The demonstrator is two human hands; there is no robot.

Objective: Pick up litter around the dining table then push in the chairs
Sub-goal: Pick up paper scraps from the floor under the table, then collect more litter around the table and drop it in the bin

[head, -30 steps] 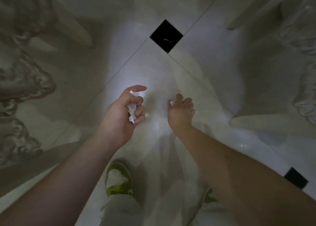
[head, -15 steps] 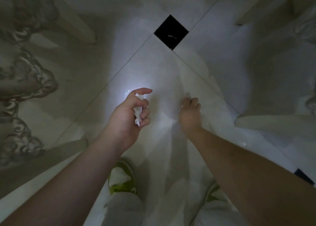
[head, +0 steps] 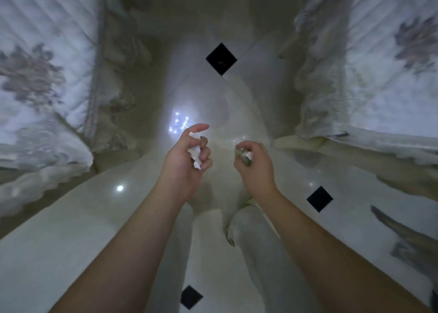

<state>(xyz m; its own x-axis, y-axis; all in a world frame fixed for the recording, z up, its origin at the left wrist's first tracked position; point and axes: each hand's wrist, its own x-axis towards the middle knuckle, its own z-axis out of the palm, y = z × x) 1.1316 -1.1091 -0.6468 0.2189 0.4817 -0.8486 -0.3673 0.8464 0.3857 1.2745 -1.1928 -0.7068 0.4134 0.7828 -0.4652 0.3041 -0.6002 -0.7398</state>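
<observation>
In the head view, a crumpled white paper scrap point(head: 195, 153) is gripped in the curled fingers of the left hand point(head: 186, 157), index finger extended. A small greenish-white crumpled wrapper point(head: 244, 157) is pinched by the right hand point(head: 254, 164), just right of it. Both are held above the glossy pale tiled floor point(head: 142, 218), between two floral-quilted padded chairs point(head: 42, 80).

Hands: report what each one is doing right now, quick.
Left hand: closed on a crumpled white paper scrap.
Right hand: closed on a small greenish litter piece; what it is cannot be told.
</observation>
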